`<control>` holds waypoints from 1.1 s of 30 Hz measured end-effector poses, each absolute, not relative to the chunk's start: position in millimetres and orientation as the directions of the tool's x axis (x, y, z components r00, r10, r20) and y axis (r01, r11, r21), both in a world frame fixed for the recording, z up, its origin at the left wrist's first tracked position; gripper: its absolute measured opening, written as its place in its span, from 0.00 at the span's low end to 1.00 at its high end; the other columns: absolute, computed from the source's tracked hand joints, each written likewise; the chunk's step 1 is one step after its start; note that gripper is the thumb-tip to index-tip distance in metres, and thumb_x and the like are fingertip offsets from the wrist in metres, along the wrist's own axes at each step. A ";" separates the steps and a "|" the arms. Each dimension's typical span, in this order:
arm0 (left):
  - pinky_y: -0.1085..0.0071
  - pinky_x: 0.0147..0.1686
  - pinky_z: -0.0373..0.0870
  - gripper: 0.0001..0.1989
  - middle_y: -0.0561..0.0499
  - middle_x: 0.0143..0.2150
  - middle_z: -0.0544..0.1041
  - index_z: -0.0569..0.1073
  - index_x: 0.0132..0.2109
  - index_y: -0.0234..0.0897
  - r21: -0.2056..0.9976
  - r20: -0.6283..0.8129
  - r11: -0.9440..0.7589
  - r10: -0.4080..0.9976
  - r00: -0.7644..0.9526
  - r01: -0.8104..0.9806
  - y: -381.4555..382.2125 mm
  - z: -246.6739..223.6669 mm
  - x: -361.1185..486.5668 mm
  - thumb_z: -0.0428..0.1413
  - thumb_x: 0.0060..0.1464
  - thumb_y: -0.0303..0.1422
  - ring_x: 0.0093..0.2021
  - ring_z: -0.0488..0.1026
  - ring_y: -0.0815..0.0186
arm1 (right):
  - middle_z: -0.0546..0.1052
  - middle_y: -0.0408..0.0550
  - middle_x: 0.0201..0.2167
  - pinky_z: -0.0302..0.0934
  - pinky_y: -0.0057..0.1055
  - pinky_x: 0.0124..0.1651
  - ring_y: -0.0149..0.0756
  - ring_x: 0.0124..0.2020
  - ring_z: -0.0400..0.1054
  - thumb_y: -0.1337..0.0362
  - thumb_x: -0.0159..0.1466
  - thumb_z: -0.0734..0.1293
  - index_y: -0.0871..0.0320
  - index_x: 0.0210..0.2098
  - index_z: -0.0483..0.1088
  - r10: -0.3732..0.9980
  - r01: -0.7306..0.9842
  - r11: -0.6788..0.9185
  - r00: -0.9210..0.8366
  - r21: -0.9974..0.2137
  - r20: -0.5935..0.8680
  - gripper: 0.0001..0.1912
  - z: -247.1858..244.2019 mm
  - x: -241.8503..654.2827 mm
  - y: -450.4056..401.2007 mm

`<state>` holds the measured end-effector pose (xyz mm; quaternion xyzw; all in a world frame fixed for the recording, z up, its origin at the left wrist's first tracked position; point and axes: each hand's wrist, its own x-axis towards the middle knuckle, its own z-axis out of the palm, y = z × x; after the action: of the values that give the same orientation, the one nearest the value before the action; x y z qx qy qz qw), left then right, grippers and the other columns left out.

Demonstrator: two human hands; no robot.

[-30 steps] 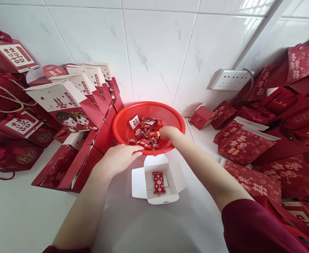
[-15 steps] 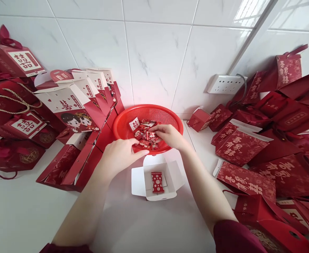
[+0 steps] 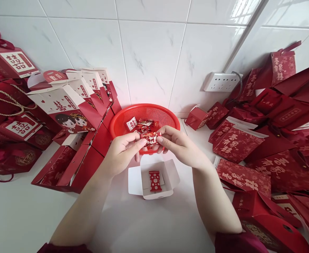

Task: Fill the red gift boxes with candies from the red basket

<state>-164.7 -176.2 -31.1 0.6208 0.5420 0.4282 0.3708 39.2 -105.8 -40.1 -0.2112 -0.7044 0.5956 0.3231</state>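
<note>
Between my two hands is a red wrapped candy (image 3: 150, 138) with white and gold print. My left hand (image 3: 123, 149) pinches its left end, and my right hand (image 3: 177, 144) pinches the right end. They hold it over the near rim of a red plastic colander (image 3: 117, 124), where more wrapped candies (image 3: 146, 123) lie, partly hidden by my fingers. Just in front of the colander stands a small white-lined box (image 3: 145, 179) with its flaps spread out. A red packet with pale dots (image 3: 155, 181) lies inside that box.
Red and white gift boxes (image 3: 65, 105) with cartoon figures stand at the left, beside red bags (image 3: 12, 154). On the right, red printed boxes (image 3: 237, 144) are piled up. A white power strip (image 3: 221, 82) is on the tiled wall (image 3: 149, 52).
Both hands have come together over the colander's near rim. The right hand has lifted a candy out of the colander, and the left hand now grips its other end.
</note>
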 end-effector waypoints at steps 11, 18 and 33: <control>0.81 0.21 0.59 0.15 0.58 0.21 0.69 0.68 0.32 0.36 0.917 0.208 -0.224 0.975 0.082 0.329 -174.4 -34.8 -165.6 0.53 0.66 0.38 0.21 0.67 0.78 | 0.78 0.47 0.32 0.69 0.30 0.40 0.31 0.33 0.73 0.59 0.69 0.66 0.60 0.35 0.69 0.501 0.007 0.233 -0.858 -0.972 0.114 0.10 -39.0 51.4 -103.3; 0.82 0.19 0.58 0.15 0.59 0.20 0.67 0.67 0.30 0.35 0.950 0.184 -0.203 0.978 0.098 0.237 -172.0 -35.2 -164.7 0.53 0.65 0.37 0.19 0.66 0.79 | 0.79 0.46 0.30 0.71 0.29 0.38 0.31 0.31 0.73 0.60 0.68 0.67 0.59 0.34 0.69 0.430 0.012 0.205 -0.900 -0.979 0.079 0.09 -38.8 44.9 -107.7; 0.74 0.29 0.65 0.12 0.54 0.28 0.67 0.68 0.31 0.37 0.898 0.369 -0.363 0.929 0.024 0.249 -173.2 -30.8 -166.6 0.56 0.62 0.36 0.29 0.67 0.71 | 0.81 0.48 0.34 0.68 0.28 0.38 0.34 0.35 0.76 0.64 0.69 0.63 0.59 0.37 0.70 0.401 0.153 0.396 -0.916 -0.905 0.021 0.06 -32.8 53.7 -106.5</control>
<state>-166.6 -173.2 -30.8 0.6376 0.4619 0.5243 0.3244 53.7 -106.5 -32.8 -0.1674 -0.8270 0.5234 0.1186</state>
